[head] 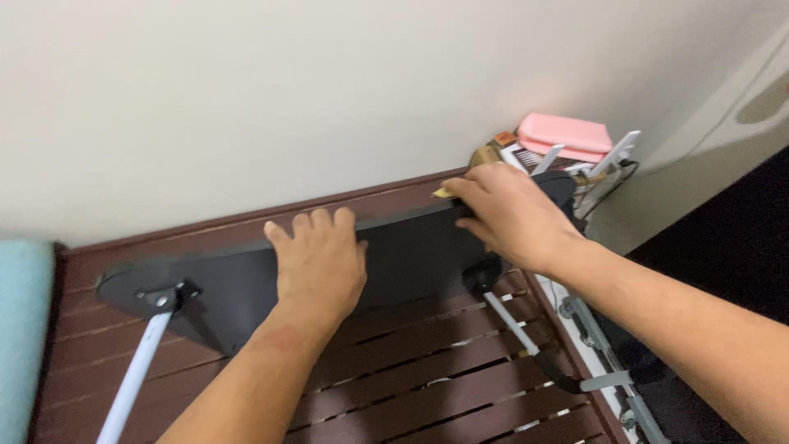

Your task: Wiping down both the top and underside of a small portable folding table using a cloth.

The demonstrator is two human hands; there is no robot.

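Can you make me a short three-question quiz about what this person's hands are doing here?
1. True or false: the left hand lies flat, palm down, on the dark board.
2. Which colour is the flat case on top of the stack by the wall corner?
A. green
B. pink
C. black
3. What kind of surface does the dark board rest on?

Key
1. True. Its fingers are spread over the board's upper edge.
2. B. The pink case tops the stack behind the right hand, which grips the board's far end.
3. A brown slatted frame; the board's white leg points toward the camera.
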